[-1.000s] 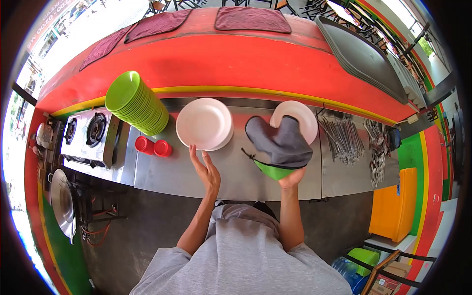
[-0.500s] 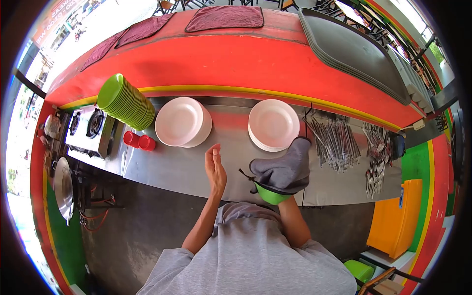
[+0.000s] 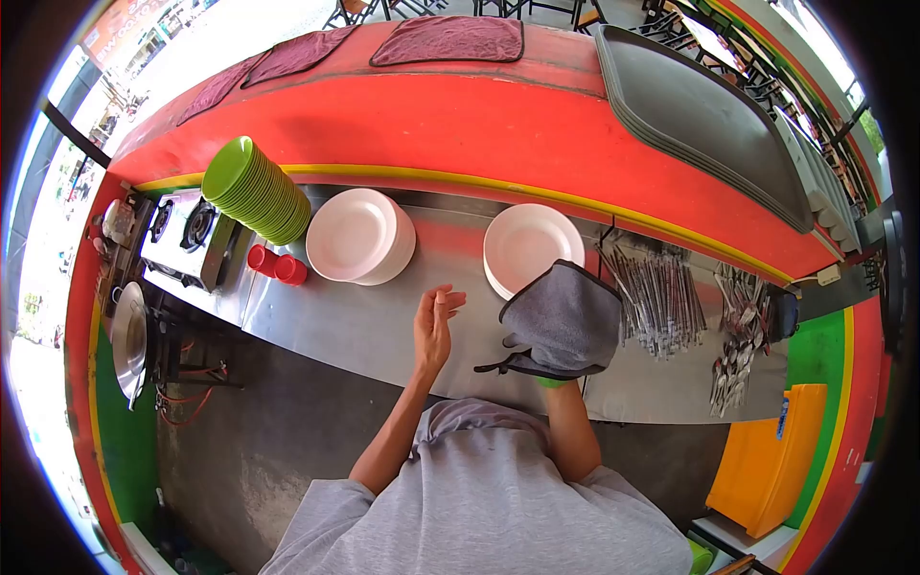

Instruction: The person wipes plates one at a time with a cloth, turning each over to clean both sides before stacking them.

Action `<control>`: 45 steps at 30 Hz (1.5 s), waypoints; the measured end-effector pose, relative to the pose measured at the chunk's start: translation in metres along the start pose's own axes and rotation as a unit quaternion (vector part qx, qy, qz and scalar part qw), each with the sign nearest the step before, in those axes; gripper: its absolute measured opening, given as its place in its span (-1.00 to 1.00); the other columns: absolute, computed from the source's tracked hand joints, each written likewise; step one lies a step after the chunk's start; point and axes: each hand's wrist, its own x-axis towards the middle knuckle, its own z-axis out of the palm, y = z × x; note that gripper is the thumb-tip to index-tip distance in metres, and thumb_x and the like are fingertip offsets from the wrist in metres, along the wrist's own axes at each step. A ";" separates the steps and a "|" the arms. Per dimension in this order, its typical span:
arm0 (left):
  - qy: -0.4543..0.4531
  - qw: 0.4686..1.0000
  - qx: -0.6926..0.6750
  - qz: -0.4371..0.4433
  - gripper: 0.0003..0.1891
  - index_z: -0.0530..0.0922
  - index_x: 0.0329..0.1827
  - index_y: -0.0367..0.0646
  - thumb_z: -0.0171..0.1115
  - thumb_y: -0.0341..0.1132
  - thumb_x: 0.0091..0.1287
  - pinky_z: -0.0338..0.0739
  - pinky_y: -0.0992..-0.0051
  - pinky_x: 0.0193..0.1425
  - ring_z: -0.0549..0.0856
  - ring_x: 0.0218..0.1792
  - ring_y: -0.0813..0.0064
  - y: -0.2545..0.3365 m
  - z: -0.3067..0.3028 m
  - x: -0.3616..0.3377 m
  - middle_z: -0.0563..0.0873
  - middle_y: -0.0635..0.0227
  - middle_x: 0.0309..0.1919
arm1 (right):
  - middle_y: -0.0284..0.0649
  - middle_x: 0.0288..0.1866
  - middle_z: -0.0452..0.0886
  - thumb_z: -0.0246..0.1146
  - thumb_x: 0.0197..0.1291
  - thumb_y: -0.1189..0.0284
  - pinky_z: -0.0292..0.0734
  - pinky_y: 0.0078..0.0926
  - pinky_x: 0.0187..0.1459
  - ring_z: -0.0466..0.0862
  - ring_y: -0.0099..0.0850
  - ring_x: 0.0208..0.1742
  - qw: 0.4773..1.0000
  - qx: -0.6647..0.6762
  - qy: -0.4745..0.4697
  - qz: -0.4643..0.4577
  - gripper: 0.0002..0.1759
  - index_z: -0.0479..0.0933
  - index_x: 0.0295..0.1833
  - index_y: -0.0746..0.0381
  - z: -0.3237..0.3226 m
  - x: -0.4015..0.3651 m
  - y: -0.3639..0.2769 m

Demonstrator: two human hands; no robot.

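My left hand [image 3: 434,324] is raised over the steel counter [image 3: 383,311], fingers loosely extended and nothing in them. A grey cloth [image 3: 567,321] with black edging drapes over my right hand, whose fingers are hidden beneath it. A bit of green [image 3: 551,382] shows under the cloth by the wrist. The cloth overlaps the lower edge of the right stack of pale pink plates [image 3: 532,241] in this view. Another, taller pink plate stack [image 3: 356,235] stands beyond my left hand.
Green plates [image 3: 257,192] lean in a tall stack at left, by red cups [image 3: 276,264] and a gas stove [image 3: 187,235]. Straws or sticks [image 3: 661,302] and spoons [image 3: 733,369] lie at right. Grey trays [image 3: 704,125] and maroon cloths [image 3: 448,40] rest on the red ledge [image 3: 412,115].
The grey cloth has swung out wider and covers most of the green that showed below it. My left hand has moved slightly right, its fingers now turned more to the right.
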 end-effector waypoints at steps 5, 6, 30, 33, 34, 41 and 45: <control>-0.050 0.998 0.001 -0.026 -0.51 0.49 0.23 -0.29 -0.12 0.00 0.67 0.58 0.39 0.13 0.76 0.00 0.39 -0.001 0.009 0.001 0.78 0.18 -0.05 | -0.23 -0.06 0.62 0.47 0.07 0.34 0.49 -0.28 0.15 0.62 -0.25 0.04 1.000 0.005 0.006 -0.001 -0.54 0.51 0.06 0.22 -0.004 0.005 0.001; -0.060 0.998 -0.003 -0.033 -0.51 0.49 0.23 -0.29 -0.13 0.01 0.67 0.58 0.40 0.13 0.76 0.00 0.39 -0.003 0.010 0.001 0.78 0.18 -0.05 | -0.23 -0.07 0.62 0.47 0.07 0.34 0.50 -0.28 0.15 0.62 -0.25 0.03 1.000 0.004 0.005 -0.001 -0.55 0.51 0.05 0.22 -0.005 0.005 0.001; -0.644 0.763 0.020 -0.050 -0.75 0.70 0.12 -0.20 0.35 -0.37 0.43 0.56 0.45 0.18 0.75 -0.04 0.50 0.091 0.039 -0.025 0.82 0.30 -0.11 | -0.18 -0.24 0.64 0.42 0.07 0.39 0.58 -0.30 0.03 0.69 -0.22 -0.10 0.936 0.233 0.210 0.158 -0.72 0.56 -0.12 0.22 -0.023 0.019 0.021; -0.517 0.852 0.038 -0.078 -0.77 0.68 0.12 -0.20 0.25 -0.31 0.51 0.56 0.45 0.18 0.75 -0.03 0.49 0.053 0.035 -0.011 0.81 0.33 -0.11 | -0.18 -0.26 0.65 0.42 0.07 0.39 0.59 -0.31 0.02 0.70 -0.21 -0.12 0.936 0.251 0.186 0.162 -0.74 0.57 -0.14 0.22 -0.025 0.025 0.022; -0.440 0.894 0.002 -0.083 -0.73 0.64 0.16 -0.20 0.19 -0.26 0.55 0.55 0.45 0.18 0.74 -0.01 0.48 0.033 0.033 -0.004 0.80 0.34 -0.08 | -0.18 -0.27 0.65 0.42 0.07 0.39 0.59 -0.31 0.01 0.70 -0.21 -0.12 0.936 0.255 0.176 0.167 -0.74 0.57 -0.15 0.22 -0.027 0.026 0.023; -0.120 0.987 -0.040 -0.095 -0.53 0.41 0.42 -0.16 0.06 -0.05 0.62 0.40 0.38 0.39 0.53 0.33 0.47 -0.033 0.030 0.048 0.61 0.28 0.28 | -0.16 -0.32 0.65 0.40 0.08 0.41 0.62 -0.31 -0.02 0.72 -0.20 -0.16 0.922 0.141 0.244 0.265 -0.79 0.58 -0.19 0.23 -0.045 0.022 0.035; -0.096 0.994 -0.031 -0.052 -0.42 0.27 0.55 -0.17 0.06 -0.03 0.62 0.19 0.33 0.56 0.33 0.51 0.39 -0.074 0.042 0.067 0.40 0.20 0.48 | -0.16 -0.35 0.66 0.39 0.08 0.42 0.63 -0.32 -0.04 0.73 -0.19 -0.18 0.900 -0.111 0.273 0.321 -0.82 0.59 -0.22 0.23 -0.046 0.037 0.042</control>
